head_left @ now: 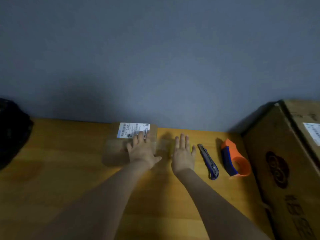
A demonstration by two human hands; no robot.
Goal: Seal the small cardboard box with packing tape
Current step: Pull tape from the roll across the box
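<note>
From the head view, I am laying my left hand (142, 149) flat on the top of the small cardboard box (121, 149), fingers spread and reaching onto the near edge of its white shipping label (132, 131). Pressing down this way is, I judge, holding the flaps shut and keeping the box from sliding on the wooden table (60, 179) while the tape is fetched. The hand is open, palm down, gripping nothing.

My right hand (183, 153) is hovering open just to the right of the box, fingers together and extended, closed on nothing. Something yellowish is showing under its fingers; I cannot tell what it is, though it may be a tape roll.

The box is sitting toward the far edge of the table, against the grey wall (155, 58), directly beneath my left palm and just left of my right hand. To the right of my right hand a blue utility knife (208, 161) is lying, and farther right an orange tape dispenser (234, 158), both untouched and near at hand. A large cardboard carton (285, 161) is standing at the far right, and a dark object (12, 132) is sitting at the left edge.
</note>
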